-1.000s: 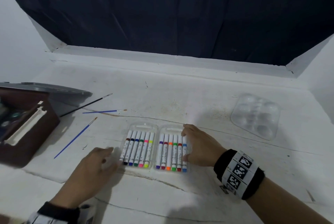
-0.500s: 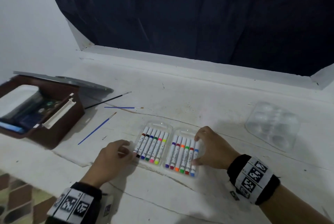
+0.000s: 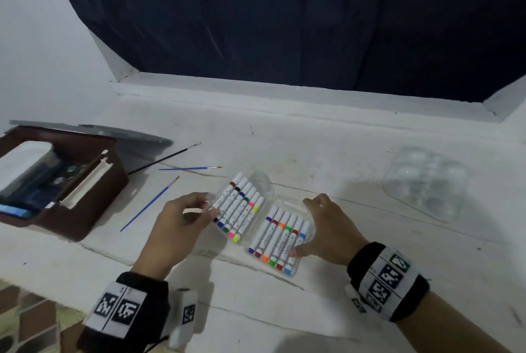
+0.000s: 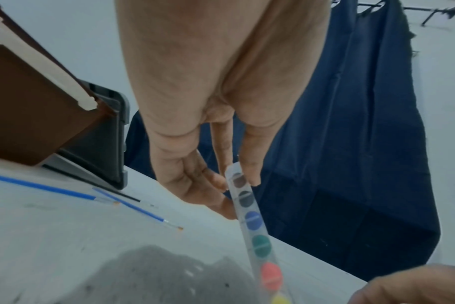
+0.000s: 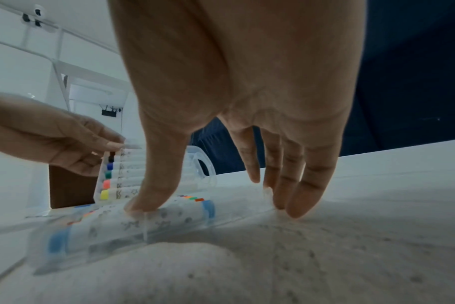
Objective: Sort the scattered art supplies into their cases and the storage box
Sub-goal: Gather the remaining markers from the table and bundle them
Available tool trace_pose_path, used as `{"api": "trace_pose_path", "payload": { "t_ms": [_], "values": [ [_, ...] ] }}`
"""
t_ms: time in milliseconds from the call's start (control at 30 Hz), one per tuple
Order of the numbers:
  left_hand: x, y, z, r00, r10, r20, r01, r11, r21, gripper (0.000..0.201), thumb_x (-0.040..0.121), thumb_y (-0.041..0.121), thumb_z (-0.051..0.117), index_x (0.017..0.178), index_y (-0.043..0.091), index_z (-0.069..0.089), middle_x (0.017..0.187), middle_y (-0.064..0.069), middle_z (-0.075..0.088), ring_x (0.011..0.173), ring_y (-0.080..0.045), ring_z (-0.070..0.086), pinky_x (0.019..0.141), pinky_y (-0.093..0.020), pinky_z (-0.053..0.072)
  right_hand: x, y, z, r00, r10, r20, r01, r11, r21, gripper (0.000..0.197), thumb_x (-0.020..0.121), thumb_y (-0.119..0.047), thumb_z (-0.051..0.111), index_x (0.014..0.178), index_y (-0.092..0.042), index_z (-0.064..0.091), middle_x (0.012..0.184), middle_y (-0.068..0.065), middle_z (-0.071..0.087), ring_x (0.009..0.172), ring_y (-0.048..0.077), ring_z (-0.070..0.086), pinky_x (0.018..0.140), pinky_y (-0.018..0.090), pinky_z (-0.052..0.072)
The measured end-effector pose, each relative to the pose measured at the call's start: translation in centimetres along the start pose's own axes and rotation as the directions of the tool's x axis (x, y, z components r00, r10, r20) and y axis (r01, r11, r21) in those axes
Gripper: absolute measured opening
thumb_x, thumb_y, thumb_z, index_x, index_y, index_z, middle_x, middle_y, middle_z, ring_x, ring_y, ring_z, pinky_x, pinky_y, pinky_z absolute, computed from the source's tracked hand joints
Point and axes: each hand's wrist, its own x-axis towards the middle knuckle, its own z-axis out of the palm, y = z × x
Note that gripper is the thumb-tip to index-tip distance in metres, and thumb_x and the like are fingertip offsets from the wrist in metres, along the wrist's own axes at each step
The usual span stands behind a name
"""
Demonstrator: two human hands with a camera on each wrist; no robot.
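A clear hinged marker case lies open in the middle of the white table, with coloured markers in both halves. My left hand (image 3: 209, 206) pinches the outer edge of the left half (image 3: 242, 207) and holds it tilted up off the table; the left wrist view shows that edge (image 4: 252, 222) between thumb and fingers. My right hand (image 3: 313, 227) lies along the right half (image 3: 280, 241). Its thumb presses on the blue marker (image 5: 169, 216) while its straight fingers touch the table at the case's far edge. The brown storage box (image 3: 94, 204) stands open at the left.
Three paintbrushes lie between box and case: a black one (image 3: 165, 158) and two blue ones (image 3: 187, 168) (image 3: 148, 204). The grey box lid (image 3: 136, 139) leans behind the box. A clear plastic palette tray (image 3: 427, 182) sits at the right. A dark curtain hangs behind.
My left hand has taken the left half's edge and raised it from flat to tilted toward the right half. My right hand stays on the right half.
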Motion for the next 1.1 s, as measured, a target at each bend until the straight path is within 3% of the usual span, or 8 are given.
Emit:
{"api": "trace_pose_path", "payload": {
  "t_ms": [200, 467, 633, 700, 833, 933, 1000, 1100],
  "values": [
    [4.7, 0.6, -3.0, 0.950, 0.242, 0.199, -0.287, 0.927, 0.242, 0.020, 0.092, 0.015, 0.070, 0.108, 0.027, 0.072, 0.102, 0.018, 0.074, 0.081, -0.003, 0.072, 0.079, -0.025, 0.056, 0.8, -3.5, 1.2, 0.986, 0.166, -0.018, -0.167, 0.985, -0.035, 0.079, 0.068, -0.067, 0.071, 0.126, -0.021, 0.044, 0.124, -0.001, 0.043, 0.115, 0.022, 0.042, 0.095, 0.041, 0.042],
    [10.0, 1.8, -7.1, 0.749, 0.483, 0.452, -0.645, 0.687, 0.334, 0.019, 0.090, 0.018, 0.072, 0.105, 0.028, 0.068, 0.100, 0.016, 0.072, 0.089, -0.001, 0.068, 0.083, -0.034, 0.056, 3.0, -9.3, 3.2, 0.966, 0.252, -0.061, -0.246, 0.964, 0.098, 0.040, 0.087, -0.052, 0.063, 0.100, -0.015, 0.055, 0.100, 0.001, 0.050, 0.089, 0.017, 0.049, 0.083, 0.032, 0.044],
    [9.8, -1.0, -7.7, 0.671, 0.448, 0.591, -0.713, 0.608, 0.348, 0.024, 0.086, 0.034, 0.071, 0.110, 0.029, 0.068, 0.103, 0.014, 0.067, 0.094, -0.010, 0.064, 0.082, -0.035, 0.053, 2.9, -10.9, 3.8, 0.945, 0.317, -0.081, -0.278, 0.908, 0.313, 0.032, 0.088, -0.038, 0.069, 0.111, -0.015, 0.066, 0.099, -0.004, 0.062, 0.081, 0.006, 0.056, 0.065, 0.012, 0.043],
    [9.3, -2.6, -7.7, 0.655, 0.419, 0.628, -0.720, 0.600, 0.350, 0.027, 0.087, 0.043, 0.062, 0.109, 0.031, 0.069, 0.106, 0.014, 0.068, 0.096, -0.014, 0.066, 0.081, -0.034, 0.054, 2.5, -11.2, 3.9, 0.925, 0.331, -0.187, -0.251, 0.900, 0.356, 0.011, 0.090, -0.027, 0.066, 0.087, -0.018, 0.071, 0.089, -0.003, 0.069, 0.076, 0.009, 0.062, 0.065, 0.020, 0.053],
    [8.8, -4.5, -7.7, 0.657, 0.343, 0.672, -0.701, 0.606, 0.376, 0.043, 0.085, 0.040, 0.059, 0.124, 0.025, 0.067, 0.124, 0.005, 0.066, 0.114, -0.020, 0.063, 0.096, -0.036, 0.051, 2.2, -12.0, 3.6, 0.836, 0.330, -0.438, -0.179, 0.920, 0.350, 0.018, 0.083, -0.014, 0.063, 0.068, -0.020, 0.057, 0.067, -0.005, 0.062, 0.064, 0.015, 0.059, 0.060, 0.031, 0.050],
    [9.7, -4.3, -7.3, 0.646, 0.293, 0.705, -0.708, 0.575, 0.410, 0.057, 0.092, 0.040, 0.062, 0.144, 0.022, 0.049, 0.147, 0.003, 0.049, 0.133, -0.019, 0.046, 0.111, -0.032, 0.039, 3.1, -12.9, 3.2, 0.862, 0.188, -0.471, -0.061, 0.960, 0.273, 0.012, 0.081, -0.010, 0.066, 0.084, -0.020, 0.061, 0.086, -0.005, 0.064, 0.083, 0.013, 0.059, 0.073, 0.026, 0.047],
    [10.2, -3.9, -6.6, 0.640, 0.208, 0.739, -0.712, 0.521, 0.471, 0.077, 0.094, 0.044, 0.062, 0.156, 0.017, 0.026, 0.164, 0.004, 0.021, 0.150, -0.018, 0.022, 0.120, -0.030, 0.023, 4.1, -13.3, 2.9, 0.925, 0.084, -0.371, -0.036, 0.990, 0.133, 0.031, 0.086, -0.020, 0.066, 0.116, -0.018, 0.060, 0.120, 0.000, 0.059, 0.112, 0.017, 0.053, 0.094, 0.028, 0.042],
    [10.7, -3.8, -5.7, 0.613, 0.043, 0.789, -0.714, 0.458, 0.529, 0.093, 0.098, 0.047, 0.055, 0.159, 0.011, -0.006, 0.162, 0.006, -0.019, 0.153, -0.018, -0.014, 0.126, -0.035, 0.008, 5.5, -14.1, 2.2, 0.998, 0.010, -0.058, -0.014, 0.997, -0.079, 0.080, 0.093, -0.047, 0.060, 0.154, -0.012, 0.023, 0.164, 0.001, 0.012, 0.151, 0.018, 0.008, 0.120, 0.030, 0.013]
  ]
}}
